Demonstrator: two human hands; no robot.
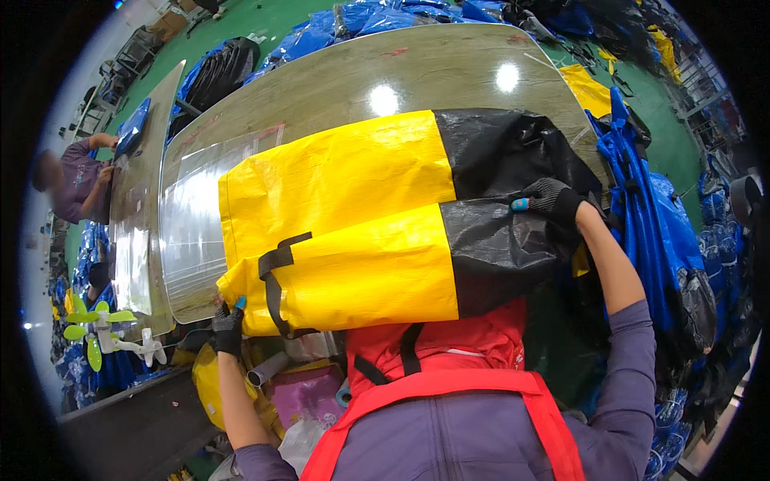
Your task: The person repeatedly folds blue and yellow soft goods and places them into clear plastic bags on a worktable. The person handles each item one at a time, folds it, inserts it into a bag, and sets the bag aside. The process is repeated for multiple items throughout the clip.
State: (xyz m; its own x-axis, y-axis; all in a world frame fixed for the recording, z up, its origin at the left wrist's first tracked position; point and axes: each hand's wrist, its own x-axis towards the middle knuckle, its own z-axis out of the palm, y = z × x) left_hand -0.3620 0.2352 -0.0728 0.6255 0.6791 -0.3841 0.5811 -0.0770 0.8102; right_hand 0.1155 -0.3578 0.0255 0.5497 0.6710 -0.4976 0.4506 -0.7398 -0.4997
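A large yellow-and-black woven plastic bag (345, 176) lies flat and folded lengthwise across the table in front of me, its yellow part to the left and its black end to the right. A black strap (273, 289) is attached to its near yellow side. My left hand (228, 327), in a dark glove with a blue tip, is closed on the bag's near left corner. Over on the black part rests my right hand (555, 200), gloved the same way, its fingers stretched out along the fold line. The undersides of both hands are hidden.
The table (321, 88) has a clear sheet (192, 216) at its left. Blue bags (634, 184) hang at the right edge, and more are heaped beyond the far edge. A green fan (100, 325) stands at the left; a person (76, 184) works at another table.
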